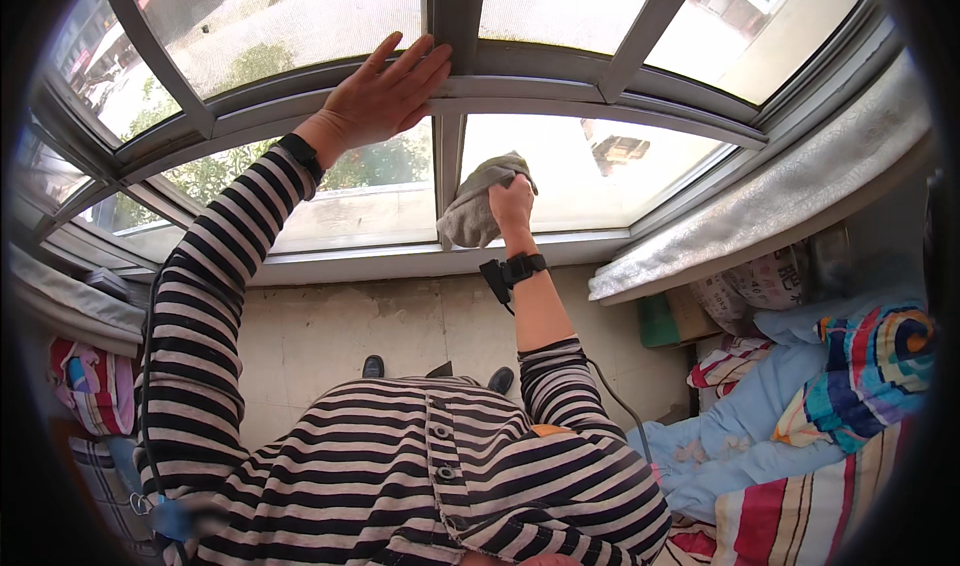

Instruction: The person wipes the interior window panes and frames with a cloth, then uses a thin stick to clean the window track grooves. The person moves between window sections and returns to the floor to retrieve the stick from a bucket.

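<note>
My left hand [386, 93] lies with fingers spread on the metal window frame [525, 87], at the horizontal bar below the upper panes. Nothing is held in it. A grey cloth [476, 204] is bunched in my right hand [514, 207], which is closed on it near the lower window pane [570, 183]. The cloth covers part of the narrow upright bar between two lower panes; whether it touches the glass I cannot tell. Black straps with devices sit on both wrists.
A pale patterned curtain [750, 206] hangs at the right, another [75, 296] at the left. Light blue bedding [757, 408] and a striped blanket [795, 513] lie at the right, near a printed sack [765, 277]. Below the window is a tiled floor [337, 326]. Cables run along both arms.
</note>
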Demonstrator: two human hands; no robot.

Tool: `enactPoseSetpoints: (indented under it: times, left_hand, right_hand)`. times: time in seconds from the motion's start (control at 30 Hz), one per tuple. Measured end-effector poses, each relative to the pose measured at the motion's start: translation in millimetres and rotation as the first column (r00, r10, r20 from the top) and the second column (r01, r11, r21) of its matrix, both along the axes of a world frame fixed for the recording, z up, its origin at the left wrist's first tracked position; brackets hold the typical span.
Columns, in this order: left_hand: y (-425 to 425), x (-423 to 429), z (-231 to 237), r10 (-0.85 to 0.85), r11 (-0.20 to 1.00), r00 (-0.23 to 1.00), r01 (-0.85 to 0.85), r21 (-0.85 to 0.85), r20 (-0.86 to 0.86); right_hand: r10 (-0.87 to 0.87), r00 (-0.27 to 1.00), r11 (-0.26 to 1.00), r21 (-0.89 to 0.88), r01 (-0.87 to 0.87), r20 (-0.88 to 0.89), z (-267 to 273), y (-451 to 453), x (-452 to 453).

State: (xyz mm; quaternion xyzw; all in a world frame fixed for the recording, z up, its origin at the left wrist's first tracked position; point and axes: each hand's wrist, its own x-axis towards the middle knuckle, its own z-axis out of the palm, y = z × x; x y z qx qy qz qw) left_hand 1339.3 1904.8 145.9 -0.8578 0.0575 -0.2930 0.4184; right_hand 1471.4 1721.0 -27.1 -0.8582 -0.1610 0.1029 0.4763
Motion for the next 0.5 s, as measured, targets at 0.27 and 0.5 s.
enactPoseSetpoints:
  times: [0.27, 0.5]
  left_hand:
    - [-50, -28, -44, -0.185, 0.813, 0.957, 0.277, -0.513, 0.224]
    - [-150, -74, -199, -0.499, 0.179, 0.784, -0.322, -0.930, -0.368]
  right_hand:
    - [0.218, 0.898, 0.835, -0.403, -0.375, -0.383, -69, -124, -2]
    - [0.217, 0.943, 0.976, 0.081, -0.203, -0.251, -15, -166, -12]
